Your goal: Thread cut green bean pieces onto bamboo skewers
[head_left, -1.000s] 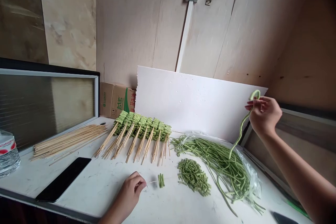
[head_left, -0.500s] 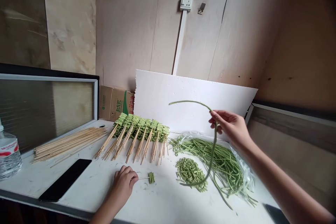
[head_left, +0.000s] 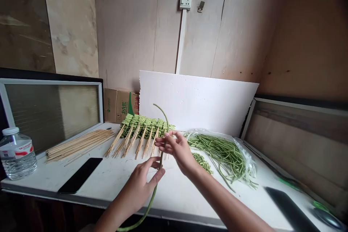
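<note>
One long green bean (head_left: 148, 206) runs through both hands, its upper end curving up above them and its lower end hanging past the table's front edge. My right hand (head_left: 178, 148) pinches it higher up, in front of the skewered beans. Just below, my left hand (head_left: 141, 181) has thumb and fingers closed around the same bean. Behind them lie rows of skewered bean pieces (head_left: 144, 123), their sticks pointing toward me. A pile of cut bean pieces (head_left: 202, 162) shows partly beyond my right forearm. The short skewer with a few pieces is hidden from view.
Loose bamboo skewers (head_left: 81, 144) lie at left, near a black phone (head_left: 81, 175) and a water bottle (head_left: 18, 154). Long beans (head_left: 223, 152) rest on a clear plastic bag at right. A white board (head_left: 195, 101) and a cardboard box (head_left: 121, 105) stand behind.
My right hand has brought the long bean leftward to the middle. My left hand has left the skewer on the table, risen to the right and taken hold of the bean. The view has shifted slightly.
</note>
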A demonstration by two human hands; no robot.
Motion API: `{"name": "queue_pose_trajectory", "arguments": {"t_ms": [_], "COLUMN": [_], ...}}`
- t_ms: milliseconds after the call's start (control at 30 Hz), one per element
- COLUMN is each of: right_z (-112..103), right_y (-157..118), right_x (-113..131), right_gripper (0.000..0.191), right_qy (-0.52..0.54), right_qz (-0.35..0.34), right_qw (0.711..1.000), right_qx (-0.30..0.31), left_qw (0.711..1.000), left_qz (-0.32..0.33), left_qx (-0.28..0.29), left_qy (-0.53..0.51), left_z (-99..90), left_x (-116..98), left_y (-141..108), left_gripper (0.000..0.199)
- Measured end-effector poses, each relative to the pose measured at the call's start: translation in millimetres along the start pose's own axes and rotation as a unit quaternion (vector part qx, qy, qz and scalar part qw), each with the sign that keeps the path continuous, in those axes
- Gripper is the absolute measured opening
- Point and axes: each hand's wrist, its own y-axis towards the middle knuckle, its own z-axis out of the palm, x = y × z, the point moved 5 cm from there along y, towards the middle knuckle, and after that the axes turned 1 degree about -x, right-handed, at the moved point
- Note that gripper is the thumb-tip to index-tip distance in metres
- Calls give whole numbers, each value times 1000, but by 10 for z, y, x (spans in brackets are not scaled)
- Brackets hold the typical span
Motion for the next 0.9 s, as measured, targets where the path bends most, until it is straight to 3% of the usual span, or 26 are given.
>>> {"name": "queue_pose_trajectory", "arguments": {"t_ms": [100,167,267,300,333,367,433,467,567,633,767,900], "right_z": [75,27,-322,-532,-780,-1047,-1624,-1899,-2539,-2805,-3118,-3300], "right_y": [-1,15,49,53,45,28,-31,-79,-256,-360,-397,-136], "right_x": [-222,-255,-173,-120,-63,-27,-19,-30,-134,-252,-444,-404], "right_gripper": [43,43,43,42,39,33,23,20,18,12,11,16], "right_qy": [36,14,-146,-241,-352,-476,-693,-720,-751,-761,-779,-787], "right_qz": [26,24,-31,-64,-94,-100,-32,0,77,116,151,148], "right_qw": [999,999,989,968,930,870,706,676,633,617,586,570], "right_qx": [4,18,19,-7,-46,-83,-140,-156,-170,-164,-168,-183], "left_qw": [997,996,995,993,992,990,989,988,988,988,988,988], "left_qz": [-24,-40,-16,-8,-3,1,7,8,10,8,3,6], "left_qx": [18,-4,-86,-109,-123,-133,-145,-148,-150,-149,-146,-146], "left_qy": [-65,-79,-45,-42,-39,-38,-39,-41,-46,-50,-53,-53], "left_z": [174,174,-11,-90,-165,-236,-356,-403,-483,-499,-501,-518], "left_x": [90,209,323,345,363,377,397,409,457,499,561,566], "left_y": [21,68,131,145,158,170,192,203,235,253,275,288], "left_gripper": [45,49,49,50,52,53,54,54,54,54,55,56]}}
